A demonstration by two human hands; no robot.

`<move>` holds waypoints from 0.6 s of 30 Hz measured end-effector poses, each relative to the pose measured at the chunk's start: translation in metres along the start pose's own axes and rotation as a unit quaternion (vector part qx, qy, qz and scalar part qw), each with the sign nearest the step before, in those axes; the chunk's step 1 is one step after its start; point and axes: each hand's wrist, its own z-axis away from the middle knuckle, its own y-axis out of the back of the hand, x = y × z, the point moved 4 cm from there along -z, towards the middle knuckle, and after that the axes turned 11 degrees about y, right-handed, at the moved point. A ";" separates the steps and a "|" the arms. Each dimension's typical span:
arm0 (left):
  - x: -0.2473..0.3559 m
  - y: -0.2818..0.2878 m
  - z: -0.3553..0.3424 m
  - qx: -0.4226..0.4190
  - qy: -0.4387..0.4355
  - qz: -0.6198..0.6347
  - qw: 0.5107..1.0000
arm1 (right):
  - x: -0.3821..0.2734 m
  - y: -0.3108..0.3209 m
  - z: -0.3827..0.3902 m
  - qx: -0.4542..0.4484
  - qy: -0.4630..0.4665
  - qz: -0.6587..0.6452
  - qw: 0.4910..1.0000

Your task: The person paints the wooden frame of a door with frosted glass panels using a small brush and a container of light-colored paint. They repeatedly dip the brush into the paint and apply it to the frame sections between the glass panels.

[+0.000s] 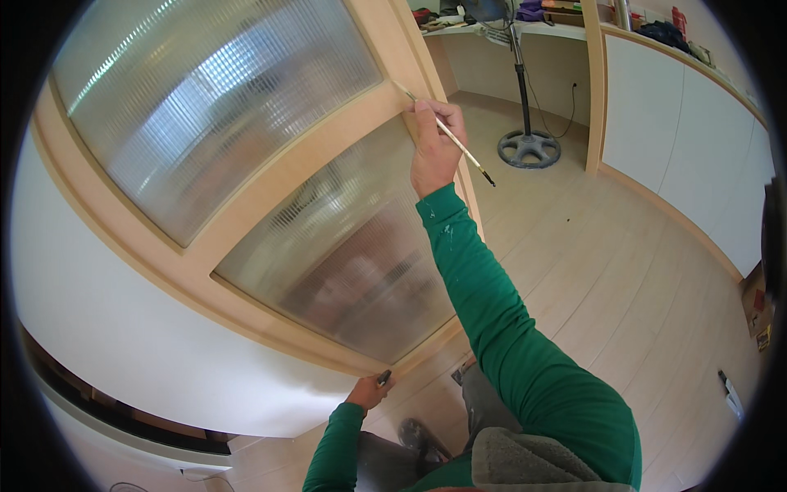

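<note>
My right hand (436,148) pinches a thin pale-handled paintbrush (467,153) with a dark end. Its other end meets the light wooden frame (295,143) of a door, at the crossbar by the right upright. Ribbed translucent glass fills an upper pane (221,98) and a lower pane (344,246). Down by the frame's lower corner, my left hand (370,394) is closed around a small dark object (384,377). Most of that object is hidden, so its kind cannot be told.
A pedestal fan (520,82) stands on the wood-plank floor (574,246) before a cluttered counter (549,30). White cabinets (680,107) line the right. A black-handled tool with a pale blade (730,395) lies at far right. A white panel (147,328) lies left of the frame.
</note>
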 end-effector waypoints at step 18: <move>0.002 -0.001 -0.002 -0.009 -0.010 -0.006 1.000 | 0.001 0.002 -0.002 -0.012 -0.024 0.006 1.000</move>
